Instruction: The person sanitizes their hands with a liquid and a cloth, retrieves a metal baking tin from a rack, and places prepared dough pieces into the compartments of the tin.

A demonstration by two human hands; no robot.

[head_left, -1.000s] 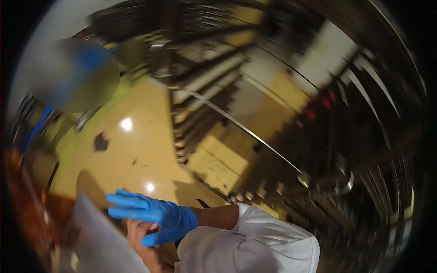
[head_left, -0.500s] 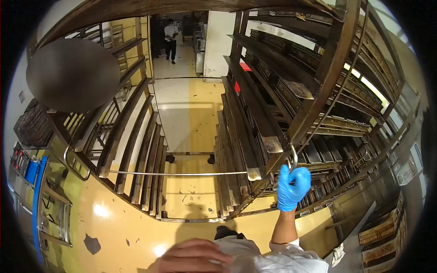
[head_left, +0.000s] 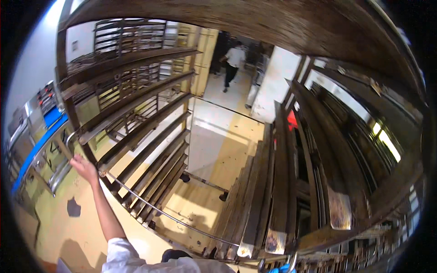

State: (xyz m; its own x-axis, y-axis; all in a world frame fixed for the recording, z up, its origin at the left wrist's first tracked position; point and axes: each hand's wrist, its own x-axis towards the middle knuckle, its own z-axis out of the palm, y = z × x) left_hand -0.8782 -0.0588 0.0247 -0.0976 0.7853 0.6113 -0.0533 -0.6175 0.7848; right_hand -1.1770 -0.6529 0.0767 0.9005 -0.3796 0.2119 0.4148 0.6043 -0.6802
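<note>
A tall brown metal rack with rows of slanted shelf rails (head_left: 141,107) stands right in front of me. My bare left hand (head_left: 85,169) is closed around the lower part of the metal handle (head_left: 69,139) on its left front post. At the bottom edge of the view, my blue-gloved right hand (head_left: 286,268) is wrapped at the right handle (head_left: 293,261); most of this hand is cut off. A thin metal bar (head_left: 168,214) spans the rack's front between the two sides.
Beyond the rack, a person (head_left: 234,63) in a white top walks in a doorway. A machine with a blue-edged belt (head_left: 38,145) stands at left. More racks (head_left: 132,41) are behind on the left. The yellow floor (head_left: 98,227) has dark worn patches; small wheels (head_left: 184,178) show below.
My left hand has gone from near my body out to the left handle. My view has turned, and the rack looks tilted and closer. The right hand has slipped to the lower edge.
</note>
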